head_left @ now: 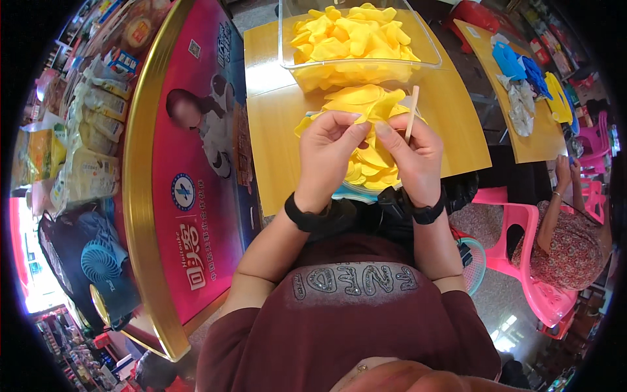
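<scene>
Hands at centre, clock taken from them. Left hand (328,155) curled, thumb and forefinger pinching the near edge of a soft yellow piece (371,116); right hand (418,157) closed round a pale wooden stick (413,112), its thumb tip up against the same piece. Exact hold of the remaining right fingers hidden. The piece sits between the two hands, just above a loose pile of similar yellow pieces (339,100) that spreads under both wrists toward 6 o'clock. At 12 o'clock, on the wooden table (277,144), a clear plastic bin (431,64) heaped with yellow pieces (356,32). Progress, as judged: one piece in hand, being worked, outcome not readable; two sizeable lots lie around it, so the job looks well short of its end. Which lot is finished and which is waiting, cannot tell: pieces in bin and pile look alike at this distance. No count possible, both heaps overlapping. Toward 2 o'clock, well apart, another table (535,147) with blue and yellow items (509,62); at 4 o'clock a seated person (562,251) in a patterned top beside a pink chair (506,225).
</scene>
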